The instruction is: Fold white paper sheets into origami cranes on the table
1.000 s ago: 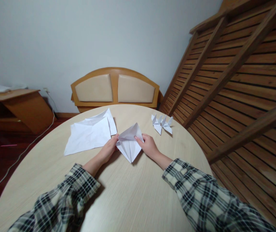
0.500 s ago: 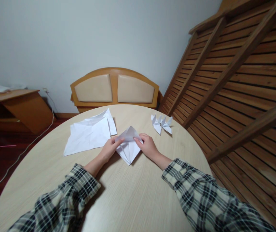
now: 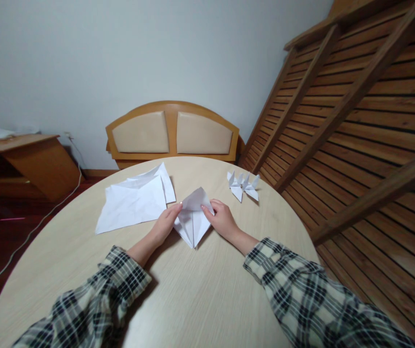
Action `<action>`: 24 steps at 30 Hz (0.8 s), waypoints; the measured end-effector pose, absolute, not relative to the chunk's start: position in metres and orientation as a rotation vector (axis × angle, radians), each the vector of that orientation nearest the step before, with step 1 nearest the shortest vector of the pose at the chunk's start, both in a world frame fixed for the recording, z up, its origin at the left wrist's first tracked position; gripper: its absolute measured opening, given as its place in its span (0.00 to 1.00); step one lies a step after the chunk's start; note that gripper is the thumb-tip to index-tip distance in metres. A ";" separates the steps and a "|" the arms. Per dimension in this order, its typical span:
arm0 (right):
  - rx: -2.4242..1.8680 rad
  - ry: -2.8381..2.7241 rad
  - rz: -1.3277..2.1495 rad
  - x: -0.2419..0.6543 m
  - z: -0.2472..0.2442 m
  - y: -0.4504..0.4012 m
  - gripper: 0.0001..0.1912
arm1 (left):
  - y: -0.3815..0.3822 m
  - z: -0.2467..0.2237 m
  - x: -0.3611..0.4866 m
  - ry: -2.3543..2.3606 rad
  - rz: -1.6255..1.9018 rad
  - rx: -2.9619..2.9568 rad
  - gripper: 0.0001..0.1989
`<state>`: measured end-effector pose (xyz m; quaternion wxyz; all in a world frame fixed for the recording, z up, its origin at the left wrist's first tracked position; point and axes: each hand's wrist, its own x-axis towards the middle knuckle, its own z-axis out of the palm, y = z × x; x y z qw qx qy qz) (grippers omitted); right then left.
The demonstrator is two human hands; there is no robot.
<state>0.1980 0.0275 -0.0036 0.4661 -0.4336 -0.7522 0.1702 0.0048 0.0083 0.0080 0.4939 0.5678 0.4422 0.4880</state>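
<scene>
Apparently mid-fold, left hand and right hand each pinch one side of the folded paper, whose raised flap likely needs even creasing next.

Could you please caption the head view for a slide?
Left hand and right hand hold folded paper between white sheets and paper figures.

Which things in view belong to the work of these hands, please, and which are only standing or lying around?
Belonging to the work:
folded paper, held by left hand and right hand
white sheets, probably
paper figures, probably
round table, as surface

Only around:
headboard
wooden cabinet
slatted wooden panel
</scene>
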 end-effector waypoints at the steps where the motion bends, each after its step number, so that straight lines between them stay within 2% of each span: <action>1: -1.086 -1.839 0.415 0.198 -0.004 0.028 0.15 | 0.009 0.007 0.005 1.037 1.176 1.330 0.27; 4: -1.104 -1.822 0.430 0.199 -0.005 0.029 0.16 | 0.013 0.001 0.005 0.972 1.144 1.167 0.34; 11: -1.126 -1.786 0.457 0.199 -0.004 0.029 0.18 | 0.020 -0.011 0.000 1.064 1.153 1.278 0.27; 20: -1.137 -1.785 0.457 0.199 -0.005 0.030 0.19 | 0.005 0.015 0.003 1.150 1.168 1.512 0.19; 24: -1.133 -1.793 0.451 0.199 -0.005 0.029 0.19 | 0.009 0.010 0.003 1.137 1.141 1.496 0.23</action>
